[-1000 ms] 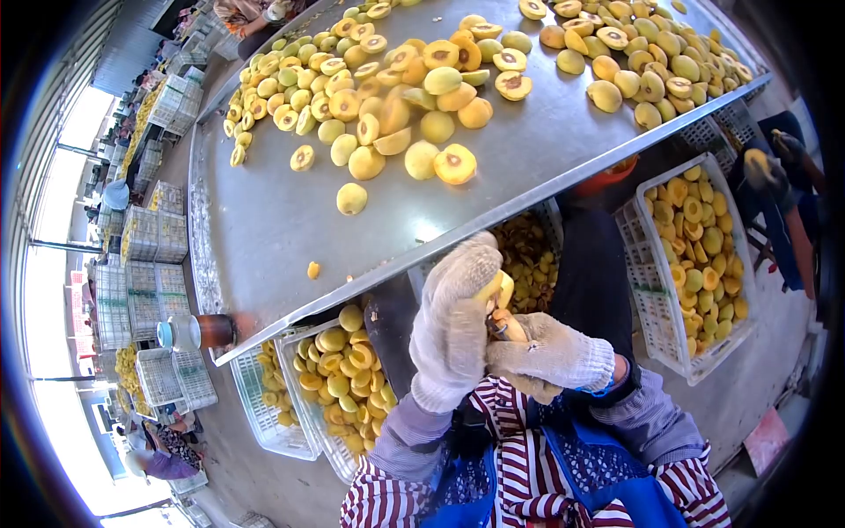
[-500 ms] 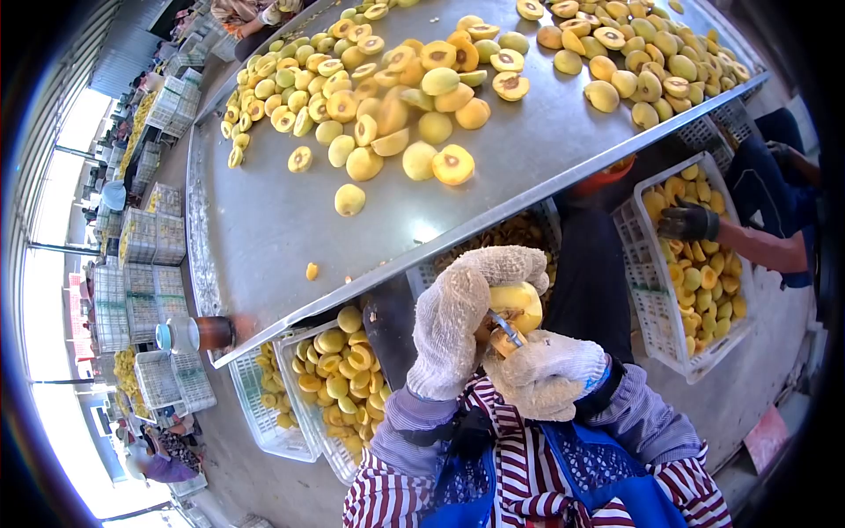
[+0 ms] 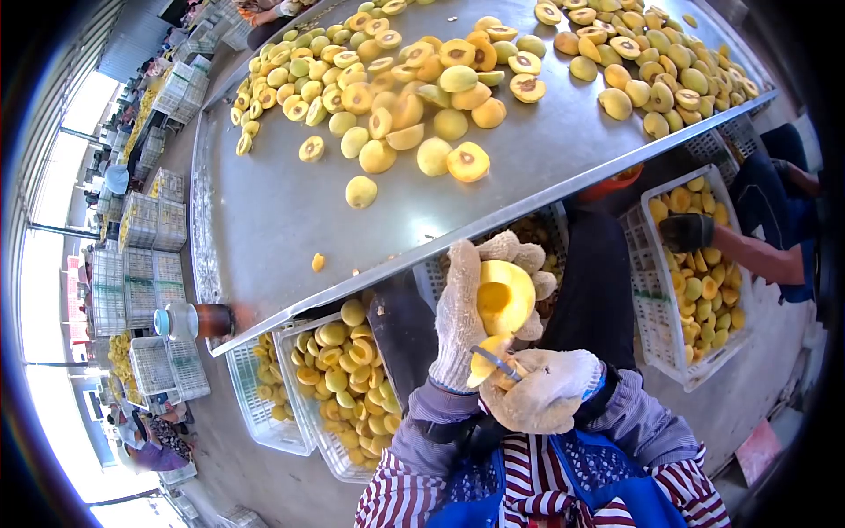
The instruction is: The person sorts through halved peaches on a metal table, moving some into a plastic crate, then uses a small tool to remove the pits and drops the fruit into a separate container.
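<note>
Where right hand (image 3: 541, 396) grips, tool (image 3: 495, 361) handle hidden.

Heaped peach halves (image 3: 396, 88) on a steel table (image 3: 264, 220), white crates (image 3: 647, 290) below, a co-worker's dark glove (image 3: 685, 231)

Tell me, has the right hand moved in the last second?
Yes. The right hand, gripping a pitting tool, has dropped away from the metal table edge, toward the person's body.

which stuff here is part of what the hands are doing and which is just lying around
In use:
- peach half, in left hand
- pitting tool, in right hand

Lying about:
- peaches on table
- crates of fruit
- jar
- co-worker's gloved hand
</note>
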The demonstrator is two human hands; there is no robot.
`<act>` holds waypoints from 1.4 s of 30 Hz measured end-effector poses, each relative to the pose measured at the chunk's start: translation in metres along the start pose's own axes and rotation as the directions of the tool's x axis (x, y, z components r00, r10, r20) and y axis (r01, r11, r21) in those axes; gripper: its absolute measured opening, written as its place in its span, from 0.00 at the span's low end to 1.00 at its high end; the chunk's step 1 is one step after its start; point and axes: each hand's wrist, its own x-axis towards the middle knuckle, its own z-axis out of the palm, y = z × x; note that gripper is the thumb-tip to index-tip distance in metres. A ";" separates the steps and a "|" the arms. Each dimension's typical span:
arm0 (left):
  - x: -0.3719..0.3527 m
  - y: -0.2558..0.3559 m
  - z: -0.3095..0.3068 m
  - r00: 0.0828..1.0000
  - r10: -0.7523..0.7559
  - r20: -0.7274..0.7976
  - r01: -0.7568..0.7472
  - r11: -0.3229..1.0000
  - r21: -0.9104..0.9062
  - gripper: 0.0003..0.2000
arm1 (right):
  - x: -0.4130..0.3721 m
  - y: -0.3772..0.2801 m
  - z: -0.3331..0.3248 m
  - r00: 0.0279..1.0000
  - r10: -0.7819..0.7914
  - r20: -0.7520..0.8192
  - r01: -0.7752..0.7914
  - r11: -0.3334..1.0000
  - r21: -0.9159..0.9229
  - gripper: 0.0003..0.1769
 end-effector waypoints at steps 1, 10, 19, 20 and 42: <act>0.001 0.002 -0.005 0.993 0.108 -0.042 -0.102 0.987 0.126 0.31 | -0.006 -0.008 0.019 0.980 -0.051 -0.190 0.002 0.969 -0.247 0.14; -0.063 0.062 -0.222 0.667 0.738 -0.103 0.455 -0.295 0.840 0.15 | -0.029 -0.019 0.027 0.667 -0.339 -0.663 -0.098 0.842 -0.530 0.14; 0.084 0.091 -0.092 0.704 0.564 0.432 -0.152 -0.475 0.867 0.21 | -0.033 -0.039 0.013 0.633 -0.416 -0.653 -0.100 0.792 -0.602 0.13; 0.110 0.094 -0.077 0.712 0.512 0.480 -0.194 -0.513 0.836 0.21 | -0.040 -0.041 0.011 0.571 -0.457 -0.682 -0.107 0.782 -0.614 0.15; 0.240 0.068 -0.038 0.920 0.149 0.363 -0.303 -0.316 0.899 0.26 | -0.059 -0.077 0.009 0.245 -0.627 -0.740 -0.078 0.747 -0.660 0.14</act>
